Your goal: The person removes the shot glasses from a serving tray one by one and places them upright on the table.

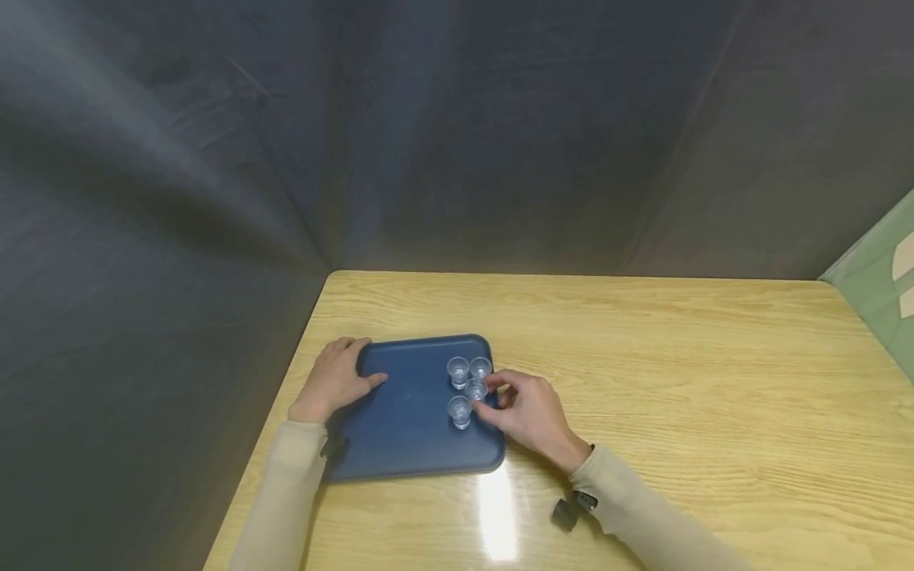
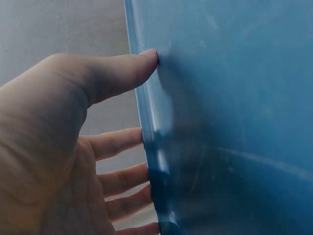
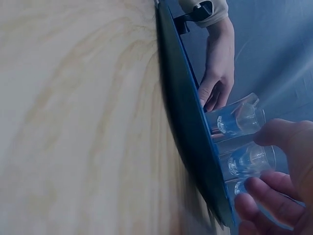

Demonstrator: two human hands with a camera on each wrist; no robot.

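Note:
A blue tray (image 1: 407, 408) lies on the table and carries several small clear shot glasses near its right side. My left hand (image 1: 333, 381) holds the tray's left edge. In the left wrist view its thumb (image 2: 146, 61) lies over the rim, while the other fingers meet the outer edge from the side. With thumb and fingers, my right hand (image 1: 531, 412) pinches one shot glass (image 1: 476, 389) by its upper part. Two glasses stand just behind it, a left one (image 1: 458, 371) and a right one (image 1: 481, 367). Another glass (image 1: 460, 412) stands nearer the front, close to the right thumb.
The wooden table (image 1: 678, 396) extends to the right of the tray. Dark curtains (image 1: 514, 143) hang behind it and along its left side. Green fabric (image 1: 881, 277) shows at the far right. A small black device (image 1: 566, 514) sits by the right wrist.

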